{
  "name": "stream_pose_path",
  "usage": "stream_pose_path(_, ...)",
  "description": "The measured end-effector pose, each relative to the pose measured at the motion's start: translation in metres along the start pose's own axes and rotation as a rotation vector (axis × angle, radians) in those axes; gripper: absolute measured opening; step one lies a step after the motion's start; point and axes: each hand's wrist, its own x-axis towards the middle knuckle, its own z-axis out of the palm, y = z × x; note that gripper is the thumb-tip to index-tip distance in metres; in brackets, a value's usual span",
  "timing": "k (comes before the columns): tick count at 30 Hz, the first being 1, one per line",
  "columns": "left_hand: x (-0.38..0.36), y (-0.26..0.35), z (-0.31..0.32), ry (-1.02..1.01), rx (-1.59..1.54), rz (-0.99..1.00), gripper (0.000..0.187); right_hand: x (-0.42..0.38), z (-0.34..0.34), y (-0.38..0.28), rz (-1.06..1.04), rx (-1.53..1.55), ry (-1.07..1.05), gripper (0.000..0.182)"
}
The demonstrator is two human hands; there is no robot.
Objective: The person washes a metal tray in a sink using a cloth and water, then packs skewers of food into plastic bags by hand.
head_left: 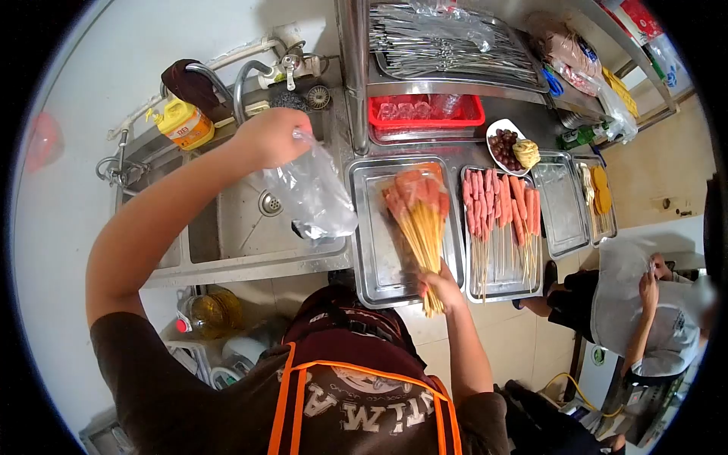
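My left hand is raised over the sink's edge, its fingers closed on the top of a clear plastic bag that hangs down. My right hand grips a bundle of meat skewers by the lower ends of their wooden sticks. Pinkish-orange meat covers the far ends, which lie over a metal tray. Beside it, a second tray carries rows of pink sausage skewers.
At left is a steel sink with a faucet and a yellow bottle. A shelf post rises behind the trays. Metal skewers and a red basket sit there. A fruit plate stands nearby; another person is at right.
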Motion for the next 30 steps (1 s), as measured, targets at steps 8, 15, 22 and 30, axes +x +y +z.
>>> stream_pose_path(8, 0.025, 0.035, 0.050, 0.063, 0.052, -0.203, 0.028, -0.085, -0.005, -0.031, -0.079, 0.293, -0.038, 0.033)
stream_pose_path(15, 0.069, 0.056, 0.118, -0.176, -0.658, -0.498, 0.037, -0.104, 0.017, -0.026, -0.186, 0.101, -0.015, 0.061)
stream_pose_path(22, 0.067, 0.096, 0.123, -0.048, -0.337, -0.263, 0.043, -0.097, 0.017, -0.003, -0.177, -0.178, 0.052, 0.069)
stream_pose_path(30, 0.023, 0.135, 0.109, 0.141, 0.350, 0.279, 0.055, -0.066, 0.004, 0.008, 0.093, 0.450, -0.305, 0.034)
